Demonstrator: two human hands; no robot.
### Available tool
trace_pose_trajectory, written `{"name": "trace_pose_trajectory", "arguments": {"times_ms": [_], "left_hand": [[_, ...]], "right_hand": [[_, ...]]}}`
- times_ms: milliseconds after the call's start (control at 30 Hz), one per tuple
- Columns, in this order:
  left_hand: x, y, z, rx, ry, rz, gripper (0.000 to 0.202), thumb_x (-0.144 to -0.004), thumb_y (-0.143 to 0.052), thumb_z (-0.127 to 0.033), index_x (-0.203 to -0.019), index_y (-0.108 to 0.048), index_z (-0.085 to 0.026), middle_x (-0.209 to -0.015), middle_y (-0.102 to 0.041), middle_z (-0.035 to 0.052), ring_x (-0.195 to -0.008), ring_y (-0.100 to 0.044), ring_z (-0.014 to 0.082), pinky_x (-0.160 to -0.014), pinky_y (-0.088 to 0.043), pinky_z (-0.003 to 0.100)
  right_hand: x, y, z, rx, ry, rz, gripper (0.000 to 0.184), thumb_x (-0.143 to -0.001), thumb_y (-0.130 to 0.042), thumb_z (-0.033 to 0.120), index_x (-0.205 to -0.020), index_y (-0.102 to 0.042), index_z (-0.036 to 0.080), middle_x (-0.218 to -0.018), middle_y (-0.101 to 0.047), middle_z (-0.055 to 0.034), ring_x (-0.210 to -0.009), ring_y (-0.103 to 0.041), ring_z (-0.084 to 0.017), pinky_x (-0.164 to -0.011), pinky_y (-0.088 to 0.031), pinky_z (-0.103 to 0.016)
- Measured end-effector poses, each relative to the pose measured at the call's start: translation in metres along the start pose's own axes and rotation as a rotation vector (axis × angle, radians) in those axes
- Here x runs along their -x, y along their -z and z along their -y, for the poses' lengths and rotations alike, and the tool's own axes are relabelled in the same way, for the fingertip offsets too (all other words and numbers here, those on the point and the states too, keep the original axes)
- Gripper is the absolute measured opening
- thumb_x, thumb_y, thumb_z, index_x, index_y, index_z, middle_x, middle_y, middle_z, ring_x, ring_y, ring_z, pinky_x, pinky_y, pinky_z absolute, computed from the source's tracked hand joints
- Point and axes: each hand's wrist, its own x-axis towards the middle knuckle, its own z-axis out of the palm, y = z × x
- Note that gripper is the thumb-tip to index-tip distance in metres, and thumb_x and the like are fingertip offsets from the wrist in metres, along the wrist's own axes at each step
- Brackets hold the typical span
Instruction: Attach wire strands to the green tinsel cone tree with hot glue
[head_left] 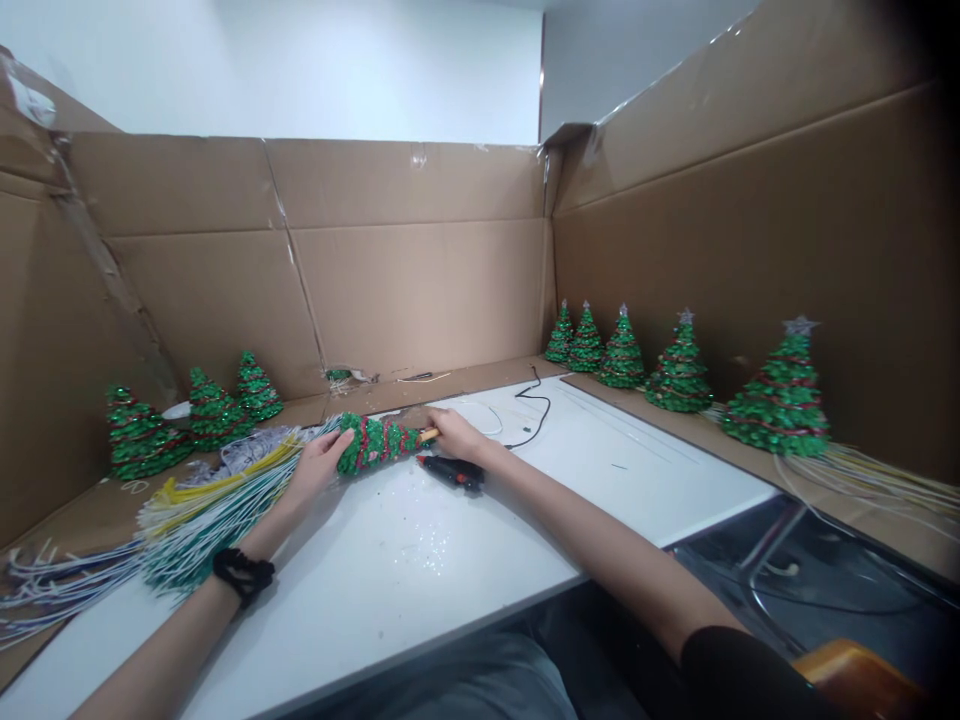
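Observation:
A small green sequin Christmas tree (pixel 377 443) with red trim lies on its side over the white table (pixel 420 560), held between both hands. My left hand (pixel 321 462) is closed round its wide base. My right hand (pixel 454 432) pinches its narrow tip, where a short yellow-orange stub shows. A black glue gun (pixel 452 471) lies on the table just below my right hand, its black cord (pixel 529 405) running toward the back. A black band sits on my left wrist.
Cardboard walls (pixel 420 260) enclose the table. Finished trees with silver stars (pixel 679 375) line the right ledge; three plain green trees (pixel 195 410) stand at the left. Bundles of white, yellow and green wires (pixel 187 520) lie at left, and more wires (pixel 877 480) at right.

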Motion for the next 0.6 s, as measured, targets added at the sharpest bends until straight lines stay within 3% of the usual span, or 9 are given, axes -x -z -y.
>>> {"name": "trace_pose_trajectory", "arguments": {"times_ms": [133,267,400,500,600], "left_hand": [[-0.001,0.001,0.003,-0.115,-0.063,-0.012,0.048,-0.067,-0.056,-0.06,-0.073,-0.064,-0.013,-0.07,-0.064,0.0031,-0.067,-0.052,0.0184,-0.06,-0.041,0.025],[-0.001,0.003,0.007,-0.466,-0.173,-0.053,0.045,-0.079,-0.042,-0.056,-0.062,-0.054,-0.016,-0.056,-0.05,-0.0015,-0.057,-0.042,0.0139,-0.053,-0.029,0.023],[-0.001,0.009,0.011,-0.739,-0.276,-0.135,0.043,-0.086,-0.033,-0.043,-0.057,-0.052,-0.018,-0.057,-0.048,0.0013,-0.065,-0.044,0.0172,-0.059,-0.03,0.026],[-0.008,0.014,0.015,-0.651,-0.289,-0.128,0.041,-0.082,-0.033,-0.039,-0.054,-0.054,-0.019,-0.059,-0.053,0.0032,-0.072,-0.049,0.0201,-0.066,-0.035,0.027],[-0.017,0.019,0.021,-0.366,-0.183,-0.026,0.037,-0.074,-0.036,-0.042,-0.065,-0.062,-0.018,-0.069,-0.064,0.0035,-0.072,-0.054,0.0208,-0.067,-0.04,0.028]], "right_hand": [[-0.001,-0.002,0.004,0.012,-0.002,0.005,0.019,-0.073,-0.048,0.003,-0.085,-0.058,0.013,-0.087,-0.064,-0.0096,-0.075,-0.053,-0.017,-0.06,-0.033,-0.023],[-0.002,-0.003,-0.001,-0.007,0.005,0.02,0.019,-0.076,-0.049,0.005,-0.091,-0.057,0.015,-0.091,-0.063,-0.0088,-0.08,-0.053,-0.017,-0.063,-0.033,-0.023],[0.001,0.005,-0.015,-0.052,-0.004,0.084,0.016,-0.077,-0.05,0.009,-0.09,-0.057,0.016,-0.084,-0.064,-0.0055,-0.067,-0.052,-0.014,-0.057,-0.031,-0.022],[0.003,0.013,-0.022,-0.086,-0.01,0.124,0.012,-0.079,-0.048,0.01,-0.084,-0.058,0.016,-0.077,-0.062,-0.0037,-0.062,-0.049,-0.012,-0.054,-0.029,-0.021],[0.005,0.017,-0.02,-0.108,-0.018,0.129,0.012,-0.078,-0.047,0.01,-0.081,-0.058,0.015,-0.074,-0.061,-0.0032,-0.062,-0.048,-0.012,-0.054,-0.028,-0.021]]}}
